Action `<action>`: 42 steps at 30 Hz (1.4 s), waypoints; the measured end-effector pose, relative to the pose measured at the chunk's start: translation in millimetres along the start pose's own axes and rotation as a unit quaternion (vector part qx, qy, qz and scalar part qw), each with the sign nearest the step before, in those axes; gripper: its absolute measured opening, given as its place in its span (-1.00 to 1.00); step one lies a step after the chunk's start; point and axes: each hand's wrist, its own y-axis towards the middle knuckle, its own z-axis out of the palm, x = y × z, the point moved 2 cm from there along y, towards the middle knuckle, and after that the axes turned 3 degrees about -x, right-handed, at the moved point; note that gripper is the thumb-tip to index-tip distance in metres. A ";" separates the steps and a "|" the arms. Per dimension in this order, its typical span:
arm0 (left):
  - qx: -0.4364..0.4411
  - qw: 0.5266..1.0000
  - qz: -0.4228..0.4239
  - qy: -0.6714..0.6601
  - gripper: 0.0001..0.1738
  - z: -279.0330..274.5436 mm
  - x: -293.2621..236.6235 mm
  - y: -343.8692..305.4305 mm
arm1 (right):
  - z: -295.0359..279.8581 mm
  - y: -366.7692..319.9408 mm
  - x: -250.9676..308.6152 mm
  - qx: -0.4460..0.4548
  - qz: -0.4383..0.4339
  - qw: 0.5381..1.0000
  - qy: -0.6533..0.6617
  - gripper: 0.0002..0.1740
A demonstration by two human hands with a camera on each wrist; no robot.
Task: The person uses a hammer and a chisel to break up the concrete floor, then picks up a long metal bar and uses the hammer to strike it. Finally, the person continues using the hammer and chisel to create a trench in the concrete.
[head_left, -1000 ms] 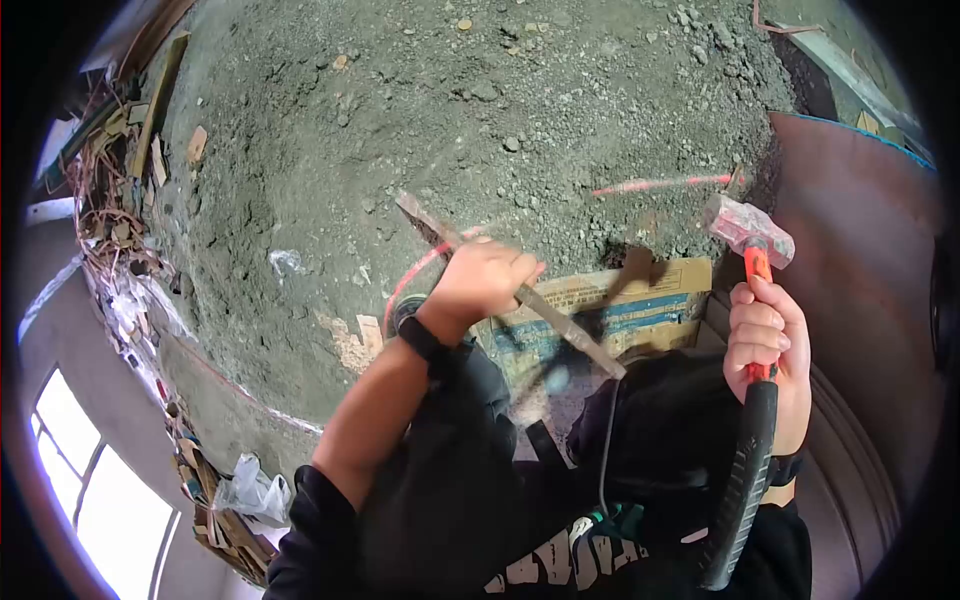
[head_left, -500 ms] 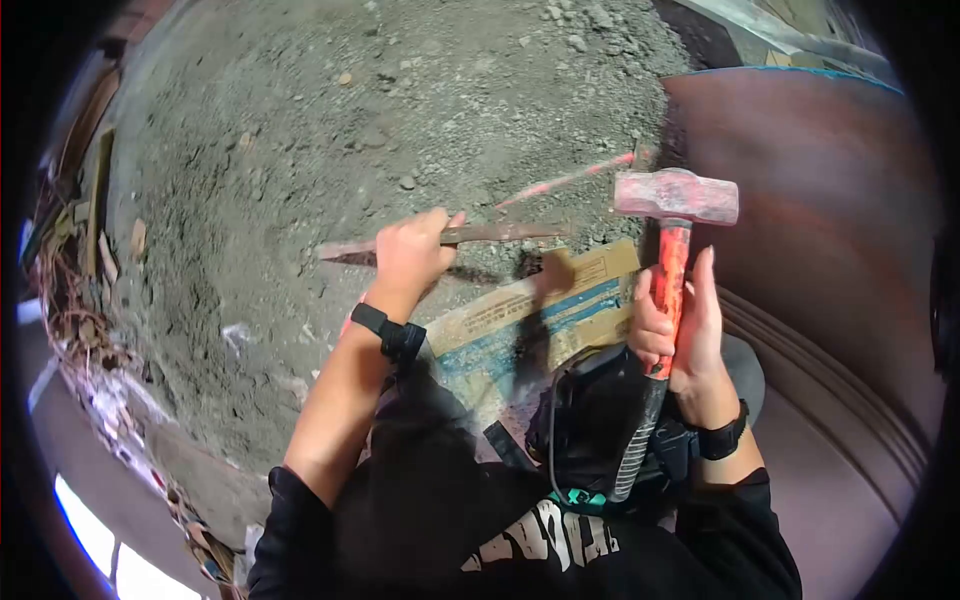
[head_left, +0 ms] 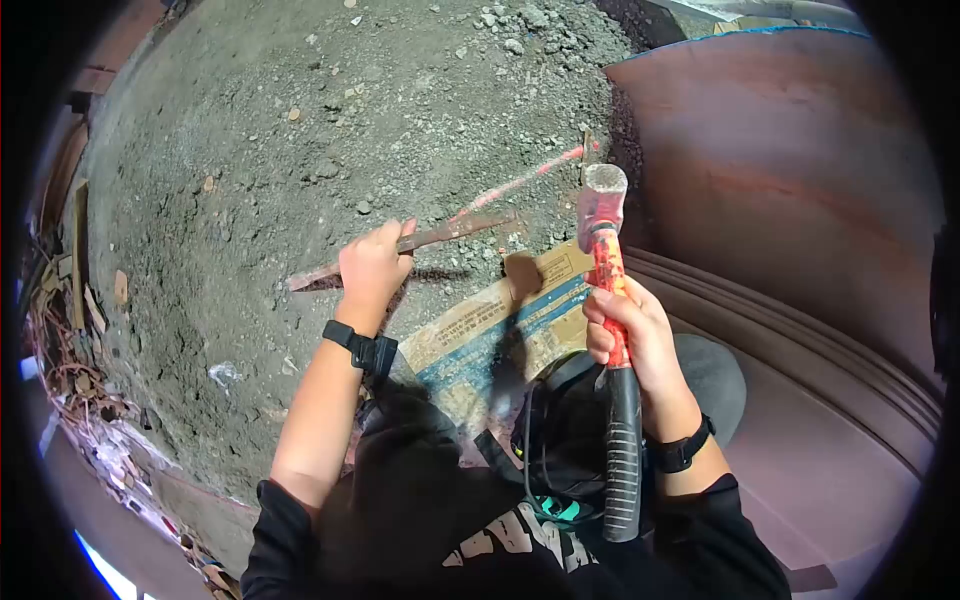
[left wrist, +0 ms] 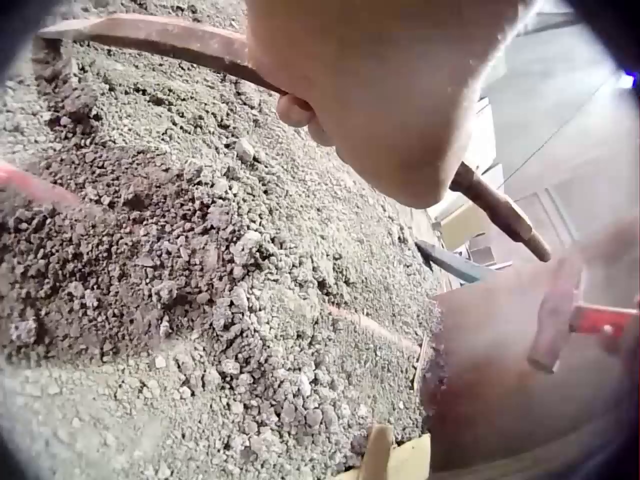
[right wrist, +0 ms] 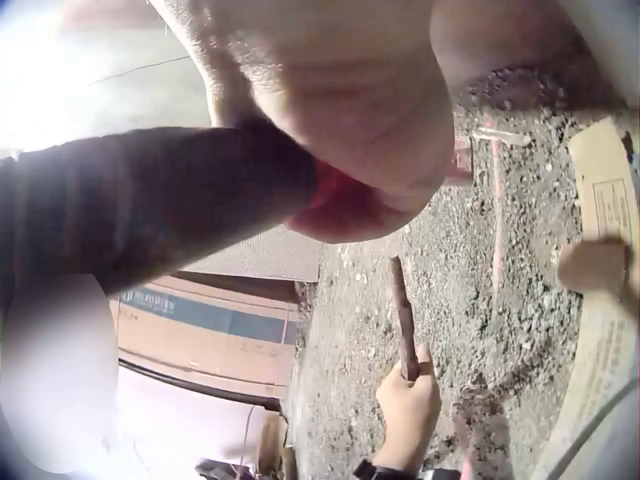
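Observation:
In the head view my left hand (head_left: 372, 268) grips a long, worn steel chisel (head_left: 455, 230) around its middle. The chisel slants low over the grey gravelly ground (head_left: 250, 330), its flat end to the left, and casts a shadow beside it. My right hand (head_left: 640, 330) holds a sledgehammer (head_left: 603, 200) by the red-orange upper part of its handle. The hammer head points up and away, end-on to the view, while the black ribbed grip (head_left: 622, 450) hangs toward my body. In the left wrist view the chisel (left wrist: 165, 38) passes through my curled fingers.
A flattened cardboard piece (head_left: 470, 335) lies on the ground before my knees. A faded red line (head_left: 525, 180) marks the gravel. To the right curves a rust-brown sheet (head_left: 770, 150) with a blue edge. Wood scraps and rubbish (head_left: 95, 400) line the left side.
The view has shifted. My left hand has swung the chisel from a steep slant to a flatter one. The hammer has come nearer the chisel and its head has turned end-on.

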 end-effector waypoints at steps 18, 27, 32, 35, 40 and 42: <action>0.033 0.996 -0.078 -0.002 -0.73 -9.1 62.5 -46.4 | 34.0 3.9 5.0 -0.061 0.029 0.995 0.072 -0.90; -0.091 0.977 0.064 -0.179 -0.67 -41.5 -20.8 -7.5 | -4.8 10.3 15.9 0.049 0.074 0.924 0.372 -0.57; -0.075 0.974 0.076 -0.200 -0.68 -21.7 -19.4 0.5 | 8.6 -8.8 29.9 0.053 0.005 0.965 0.257 -0.52; -0.076 0.982 0.067 -0.157 -0.71 -22.7 -18.3 3.9 | 18.9 -28.7 42.2 0.008 -0.105 0.983 0.151 -0.41; -0.088 0.986 0.045 -0.137 -0.65 -26.1 -22.7 14.9 | 6.2 -50.6 48.2 -0.048 -0.167 0.984 0.042 -0.34; -0.085 0.988 0.043 -0.123 -0.63 -18.7 -20.4 16.6 | 15.9 -55.0 29.8 -0.051 -0.141 0.988 -0.024 -0.37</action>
